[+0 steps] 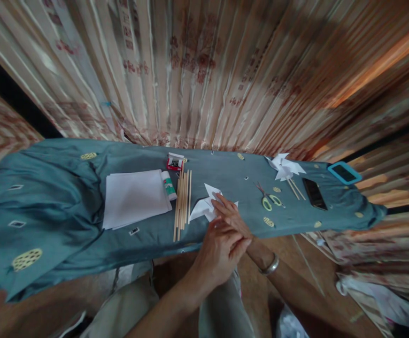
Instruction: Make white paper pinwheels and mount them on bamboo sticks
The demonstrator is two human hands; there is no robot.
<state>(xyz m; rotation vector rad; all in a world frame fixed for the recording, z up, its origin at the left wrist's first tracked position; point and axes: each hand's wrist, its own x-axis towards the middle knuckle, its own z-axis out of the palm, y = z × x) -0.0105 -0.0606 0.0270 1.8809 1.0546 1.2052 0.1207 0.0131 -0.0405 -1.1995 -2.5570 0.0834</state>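
A white paper pinwheel [204, 206] lies on the cloth in front of me, partly covered by my hands. My right hand [230, 215], with a silver bangle on its wrist, rests on it with fingers stretched out over the folded paper. Closer to me, my left hand [220, 251] is closed, its fingers curled together beside the right wrist. Whatever those fingers may hold is hidden. Just left of the pinwheel lie several thin wooden sticks [182, 202]. A green and white glue stick [169, 185] sits between them and a stack of white paper [137, 199].
An opened small red box [174, 162] with dark contents stands behind the sticks. To the right are green-handled scissors [269, 199], a finished-looking pinwheel [284, 166] with two sticks, a black phone [314, 193] and a blue-framed device [345, 172]. A patterned curtain [197, 70] hangs behind the cloth-covered surface [148, 241].
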